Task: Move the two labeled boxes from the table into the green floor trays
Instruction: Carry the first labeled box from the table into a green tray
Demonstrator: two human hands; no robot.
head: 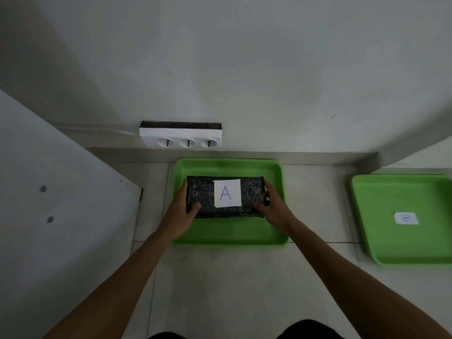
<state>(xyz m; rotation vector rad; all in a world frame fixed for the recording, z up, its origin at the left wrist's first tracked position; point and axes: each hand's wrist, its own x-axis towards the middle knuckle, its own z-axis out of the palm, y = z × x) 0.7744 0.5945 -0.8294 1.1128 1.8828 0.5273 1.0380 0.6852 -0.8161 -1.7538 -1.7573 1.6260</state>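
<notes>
A black box with a white label marked A (227,196) sits inside the left green tray (230,231) on the floor. My left hand (182,214) grips the box's left end, and my right hand (271,209) grips its right end. Whether the box rests on the tray bottom or hovers just above it, I cannot tell. A second green tray (403,241) lies on the floor to the right, holding only a small white label (406,218) with a blurred letter. No second box is in view.
A white power strip (181,138) with three sockets lies against the wall behind the left tray. A white table top (49,216) fills the left side. The wall stands close behind both trays. Pale floor tiles lie between the trays.
</notes>
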